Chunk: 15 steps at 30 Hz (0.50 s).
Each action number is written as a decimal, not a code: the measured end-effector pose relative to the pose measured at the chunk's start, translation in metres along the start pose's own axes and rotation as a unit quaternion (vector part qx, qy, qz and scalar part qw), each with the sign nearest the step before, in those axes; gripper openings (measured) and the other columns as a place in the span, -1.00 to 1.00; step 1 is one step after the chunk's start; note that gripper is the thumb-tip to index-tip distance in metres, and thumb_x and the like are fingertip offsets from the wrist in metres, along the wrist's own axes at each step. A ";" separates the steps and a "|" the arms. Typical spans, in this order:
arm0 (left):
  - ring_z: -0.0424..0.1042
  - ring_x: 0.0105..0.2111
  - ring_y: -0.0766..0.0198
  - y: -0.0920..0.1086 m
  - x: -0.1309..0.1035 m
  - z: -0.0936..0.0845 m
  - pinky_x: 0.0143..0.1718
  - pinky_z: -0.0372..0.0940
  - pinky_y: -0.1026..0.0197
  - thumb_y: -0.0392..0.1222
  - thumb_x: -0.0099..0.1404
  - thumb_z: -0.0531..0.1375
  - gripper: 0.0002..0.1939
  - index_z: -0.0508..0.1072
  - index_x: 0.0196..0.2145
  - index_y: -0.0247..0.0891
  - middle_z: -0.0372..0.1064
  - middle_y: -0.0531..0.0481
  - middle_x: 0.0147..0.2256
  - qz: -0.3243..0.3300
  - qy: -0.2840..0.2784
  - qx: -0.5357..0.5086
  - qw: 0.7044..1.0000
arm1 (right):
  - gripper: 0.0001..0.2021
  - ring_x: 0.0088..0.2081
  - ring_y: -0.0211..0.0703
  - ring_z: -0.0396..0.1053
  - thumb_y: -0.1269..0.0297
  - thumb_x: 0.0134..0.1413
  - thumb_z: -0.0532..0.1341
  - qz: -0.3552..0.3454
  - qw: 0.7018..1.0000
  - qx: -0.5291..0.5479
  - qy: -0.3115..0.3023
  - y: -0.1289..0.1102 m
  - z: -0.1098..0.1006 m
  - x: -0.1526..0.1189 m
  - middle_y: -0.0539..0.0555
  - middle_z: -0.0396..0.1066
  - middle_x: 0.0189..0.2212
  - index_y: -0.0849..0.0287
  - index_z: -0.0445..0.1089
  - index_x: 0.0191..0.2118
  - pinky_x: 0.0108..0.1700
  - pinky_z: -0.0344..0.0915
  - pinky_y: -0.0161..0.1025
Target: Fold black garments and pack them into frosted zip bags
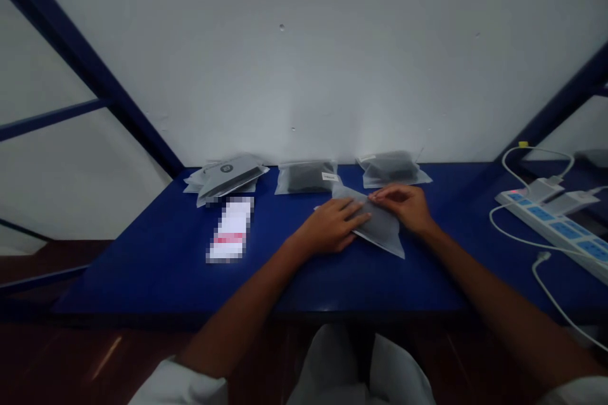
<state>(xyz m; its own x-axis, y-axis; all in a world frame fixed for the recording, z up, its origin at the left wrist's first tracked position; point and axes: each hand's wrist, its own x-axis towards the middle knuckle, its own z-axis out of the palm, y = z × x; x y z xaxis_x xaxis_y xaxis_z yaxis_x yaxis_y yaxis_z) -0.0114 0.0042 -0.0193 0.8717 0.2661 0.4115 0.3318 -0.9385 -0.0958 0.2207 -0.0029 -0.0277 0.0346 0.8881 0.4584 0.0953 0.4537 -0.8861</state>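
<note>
A frosted plastic bag (380, 225) lies aslant on the blue table, its lower corner pointing towards me. My left hand (332, 225) rests on it with the fingers stretched out flat over its left part. At the bag's upper right edge, the thumb and fingertips of my right hand (401, 202) are pinched together on the plastic. Just behind, a bag with a dark item and a white label (306, 177) lies near the wall. Another frosted bag with dark contents (392, 169) lies beyond my right hand.
Several frosted bags (230, 177) are piled at the back left. Before them lies a bright, pixelated phone-like rectangle (232, 228). On the right, a power strip (560, 228) holds white plugs, with a loose cable (546, 285) beside it. A white wall (313, 76) borders the blue table (166, 272).
</note>
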 end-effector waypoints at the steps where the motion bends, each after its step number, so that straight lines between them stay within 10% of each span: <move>1: 0.27 0.18 -0.06 0.000 0.001 0.002 0.13 0.27 -0.09 -0.23 0.27 0.19 -0.48 0.28 0.18 -0.29 0.26 -0.25 0.19 0.000 -0.010 -0.004 1.000 | -0.87 -0.32 -0.08 0.55 0.20 -0.16 0.45 0.002 1.000 -0.015 -0.001 -0.001 -0.001 -0.001 0.02 0.58 -0.43 0.07 0.53 -0.48 -0.14 0.51 -0.03; 8: 0.30 0.15 -0.02 -0.027 -0.016 -0.016 0.09 0.32 -0.07 -0.37 0.09 0.31 -0.29 0.24 0.20 -0.26 0.27 -0.26 0.18 -0.096 -0.017 -0.072 0.993 | -0.64 0.02 0.05 0.43 0.15 -0.05 0.41 -0.115 0.958 -0.216 -0.147 -0.026 -0.004 -0.006 0.10 0.50 -0.06 -0.02 0.51 -0.07 0.10 0.34 0.16; 15: 0.52 -0.24 0.28 -0.038 -0.025 -0.021 -0.21 0.44 0.21 -0.44 0.26 0.16 -0.79 0.49 -0.17 -0.28 0.51 -0.09 -0.22 -0.080 0.091 -0.190 0.974 | -0.60 0.10 0.08 0.36 0.22 0.03 0.35 -0.129 0.913 -0.293 -0.254 -0.031 -0.013 -0.004 0.10 0.44 0.05 -0.05 0.45 0.04 0.13 0.31 0.19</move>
<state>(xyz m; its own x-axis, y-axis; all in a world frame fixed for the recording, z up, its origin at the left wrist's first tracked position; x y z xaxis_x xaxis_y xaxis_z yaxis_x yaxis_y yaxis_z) -0.0530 0.0282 -0.0065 0.7304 0.4044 0.5504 0.2697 -0.9112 0.3114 0.2309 -0.0211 -0.0014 -0.5155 0.7444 0.4245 0.5552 0.6675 -0.4962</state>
